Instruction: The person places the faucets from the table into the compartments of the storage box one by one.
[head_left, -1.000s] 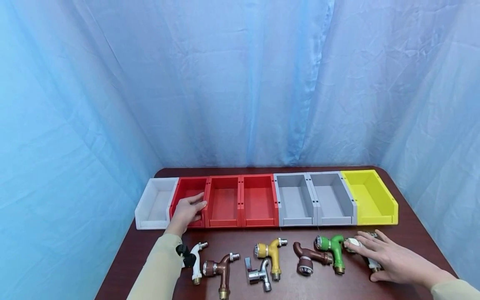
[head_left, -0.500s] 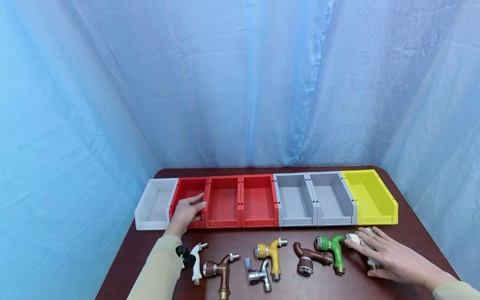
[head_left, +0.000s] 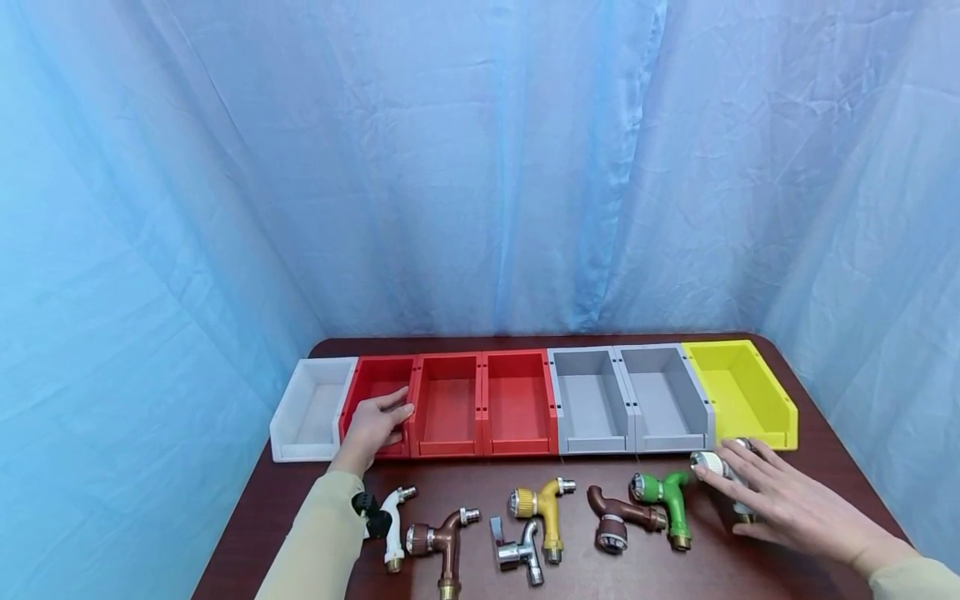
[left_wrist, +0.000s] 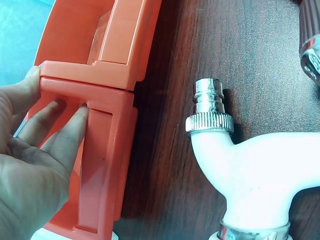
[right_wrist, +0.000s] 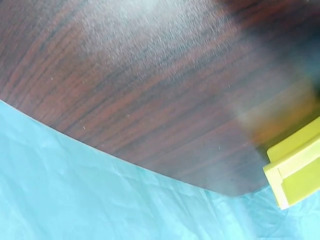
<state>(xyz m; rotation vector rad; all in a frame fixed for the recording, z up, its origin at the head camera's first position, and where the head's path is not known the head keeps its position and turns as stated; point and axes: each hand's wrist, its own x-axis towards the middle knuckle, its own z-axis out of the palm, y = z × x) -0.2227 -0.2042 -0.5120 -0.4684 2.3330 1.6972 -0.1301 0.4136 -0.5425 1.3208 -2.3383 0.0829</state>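
My left hand (head_left: 371, 427) reaches into the leftmost red bin (head_left: 380, 374), pinching its side wall; in the left wrist view the thumb lies at the wall's top, with fingers (left_wrist: 75, 127) inside the bin. At the right, my right hand (head_left: 798, 508) grips a white tap (head_left: 707, 463) from above, its ribbed white knob pointing left and its body partly hidden under the fingers. The tap overlaps the front of the yellow bin (head_left: 789, 429) in the head view. Neither the right hand nor its tap shows in the right wrist view.
Along the back stand a white bin (head_left: 285, 433), red bins, grey bins (head_left: 597, 443) and the yellow one. In front lie another white tap (head_left: 393, 533), brown taps (head_left: 450, 546), a chrome tap (head_left: 517, 552), a yellow tap (head_left: 550, 517) and a green tap (head_left: 675, 504).
My right hand has closed round the white tap and raised it slightly, moving it toward the bins and away from its spot beside the green tap. The left hand stays put.
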